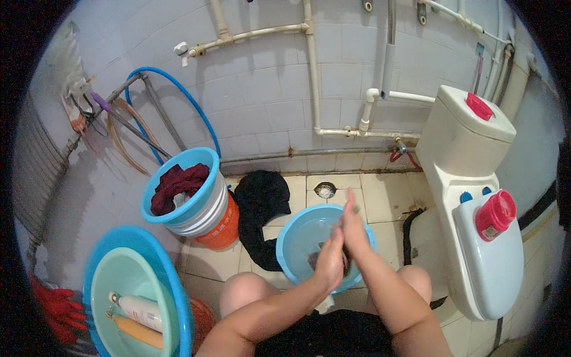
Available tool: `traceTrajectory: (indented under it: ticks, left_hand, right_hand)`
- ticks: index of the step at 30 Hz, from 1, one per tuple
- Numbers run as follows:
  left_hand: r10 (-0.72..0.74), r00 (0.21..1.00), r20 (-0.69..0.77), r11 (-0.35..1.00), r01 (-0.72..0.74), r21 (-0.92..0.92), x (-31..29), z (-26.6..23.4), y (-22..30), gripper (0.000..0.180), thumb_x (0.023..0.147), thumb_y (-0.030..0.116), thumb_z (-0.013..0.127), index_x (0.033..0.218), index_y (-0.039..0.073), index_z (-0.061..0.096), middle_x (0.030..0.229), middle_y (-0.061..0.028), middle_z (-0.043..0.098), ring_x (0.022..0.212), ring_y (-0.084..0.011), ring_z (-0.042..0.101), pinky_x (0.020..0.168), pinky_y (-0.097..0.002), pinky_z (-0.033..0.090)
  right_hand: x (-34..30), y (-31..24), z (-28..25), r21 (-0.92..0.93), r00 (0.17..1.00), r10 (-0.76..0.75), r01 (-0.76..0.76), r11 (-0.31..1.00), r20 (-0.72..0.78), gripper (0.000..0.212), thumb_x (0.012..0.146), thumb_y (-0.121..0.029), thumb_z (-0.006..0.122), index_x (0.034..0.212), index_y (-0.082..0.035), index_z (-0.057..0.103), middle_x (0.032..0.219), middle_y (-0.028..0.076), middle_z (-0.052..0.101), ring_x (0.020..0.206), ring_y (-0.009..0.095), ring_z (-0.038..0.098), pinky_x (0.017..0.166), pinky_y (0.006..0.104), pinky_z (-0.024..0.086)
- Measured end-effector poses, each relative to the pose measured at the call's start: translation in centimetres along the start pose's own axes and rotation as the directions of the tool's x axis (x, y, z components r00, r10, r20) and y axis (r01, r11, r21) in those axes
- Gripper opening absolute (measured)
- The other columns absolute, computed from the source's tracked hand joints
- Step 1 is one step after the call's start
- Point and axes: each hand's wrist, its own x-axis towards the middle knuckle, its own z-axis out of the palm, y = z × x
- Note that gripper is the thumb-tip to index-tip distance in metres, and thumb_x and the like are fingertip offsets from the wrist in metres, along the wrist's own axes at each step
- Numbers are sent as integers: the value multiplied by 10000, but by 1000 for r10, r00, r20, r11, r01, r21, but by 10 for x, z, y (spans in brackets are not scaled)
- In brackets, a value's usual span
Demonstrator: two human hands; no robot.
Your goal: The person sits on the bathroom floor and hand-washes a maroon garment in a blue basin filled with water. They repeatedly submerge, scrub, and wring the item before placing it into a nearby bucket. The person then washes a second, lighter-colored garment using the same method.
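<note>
My left hand (331, 260) and my right hand (355, 231) meet palm to palm, slanted upward, over a light blue basin (284, 241). The fingers of both are stretched out flat, and I see nothing held; whatever may lie between the palms is hidden. Water fills part of the basin, and something dark (313, 259) shows in it, partly behind my left hand. Black cloth (262, 205) lies on the tiles just left of the basin, reaching its rim.
Left stands an orange and white bucket (219, 223) topped by a blue basin (205, 156) with dark red cloth (178, 185). Nested basins (100, 271) hold bottles, near red gloves (59, 309). A toilet (482, 262) with a red jar (495, 215) is right; a floor drain (325, 190) lies behind.
</note>
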Motion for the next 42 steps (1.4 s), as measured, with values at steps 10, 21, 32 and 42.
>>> traceTrajectory:
  ticks: [10,21,32,42]
  left_hand:
    - [-135,985,-105,990,128,-66,4,10,28,551,965,422,271,1401,86,241,1441,-65,266,1322,-202,241,1098,-361,154]
    - [65,998,-19,997,-64,42,8,-3,12,547,975,398,244,1386,37,247,1439,-82,256,1321,-191,233,1095,-350,166]
    - [2,998,-64,1000,-1,12,7,-1,7,532,959,422,315,1343,54,325,1370,-101,363,1270,-214,320,1072,-354,218]
    - [110,992,65,985,-118,129,-6,5,0,579,964,386,334,1402,31,202,1444,-128,227,1341,-214,188,1096,-330,142]
  right_hand:
    - [-24,14,29,-15,973,-97,103,995,211,677,939,-496,252,1415,-27,140,1480,160,109,1366,289,104,1102,346,86]
    - [-6,10,6,-58,975,130,-121,991,179,657,948,-490,233,1428,-61,102,1408,204,270,1306,300,260,1047,363,230]
    - [11,15,1,141,974,185,-203,969,129,609,954,-480,239,1434,-119,138,1452,156,211,1310,257,254,1061,341,219]
    - [8,9,-5,200,934,316,-345,917,166,680,937,-521,211,1420,-51,124,1466,198,138,1367,284,114,1104,357,111]
